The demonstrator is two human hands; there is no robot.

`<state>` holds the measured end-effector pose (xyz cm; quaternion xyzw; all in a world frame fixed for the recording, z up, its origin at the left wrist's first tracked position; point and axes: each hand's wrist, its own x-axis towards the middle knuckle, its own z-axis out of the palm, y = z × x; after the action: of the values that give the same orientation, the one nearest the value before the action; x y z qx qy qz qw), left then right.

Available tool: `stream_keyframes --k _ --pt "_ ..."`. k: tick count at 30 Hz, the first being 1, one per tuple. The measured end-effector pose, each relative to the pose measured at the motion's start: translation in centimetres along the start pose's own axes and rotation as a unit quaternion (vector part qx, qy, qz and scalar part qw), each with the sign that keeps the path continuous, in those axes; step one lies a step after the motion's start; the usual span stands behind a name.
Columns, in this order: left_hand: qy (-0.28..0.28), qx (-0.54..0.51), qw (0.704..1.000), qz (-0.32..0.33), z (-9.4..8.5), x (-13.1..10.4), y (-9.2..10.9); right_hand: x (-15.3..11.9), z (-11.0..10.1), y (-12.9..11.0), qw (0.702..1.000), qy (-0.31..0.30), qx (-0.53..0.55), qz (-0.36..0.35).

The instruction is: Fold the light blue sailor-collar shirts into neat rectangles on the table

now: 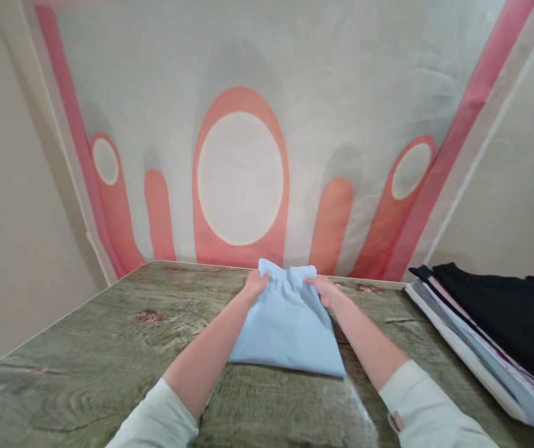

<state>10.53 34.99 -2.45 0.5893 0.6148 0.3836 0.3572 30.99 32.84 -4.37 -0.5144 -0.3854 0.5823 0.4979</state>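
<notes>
A light blue cloth (288, 330), which looks like a folded garment, lies near the far edge of the table in the middle of the view. Its far end is lifted and bunched between my two hands. My left hand (256, 285) grips the upper left corner, thumb on top. The upper right corner is pinched in my right hand (324, 290). The near edge of the cloth rests flat and fairly straight on the tabletop. The undersides of both hands' grips are hidden.
The table (122, 348) has a wood-grain surface. At the right stands a stack of folded clothes (477, 348), with a black garment (514, 311) on top. Beyond the far edge rises a wall panel (365, 74) with pink and white shapes.
</notes>
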Motion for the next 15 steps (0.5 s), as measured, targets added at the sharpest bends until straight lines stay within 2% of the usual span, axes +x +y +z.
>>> stream_keyframes --k 5,9,11,13,15 --pt "0.0 -0.051 0.999 0.016 0.5 0.0 0.4 -0.4 0.5 -0.2 0.999 0.026 0.027 -0.023" --pt "-0.023 -0.109 0.993 0.034 -0.2 -0.9 1.9 -2.1 0.5 -1.3 0.997 0.015 0.054 -0.046" --pt "-0.044 -0.136 0.989 0.048 -1.3 -2.2 3.2 -3.8 0.1 -2.6 0.996 -0.004 0.067 -0.055" --pt "-0.08 -0.167 0.981 0.063 -3.1 -4.4 5.0 -6.4 -0.4 -4.4 0.993 -0.039 0.08 -0.074" --pt "-0.176 -0.236 0.951 0.091 -5.7 -7.5 6.9 -10.0 -1.0 -6.5 0.983 -0.112 0.09 -0.118"
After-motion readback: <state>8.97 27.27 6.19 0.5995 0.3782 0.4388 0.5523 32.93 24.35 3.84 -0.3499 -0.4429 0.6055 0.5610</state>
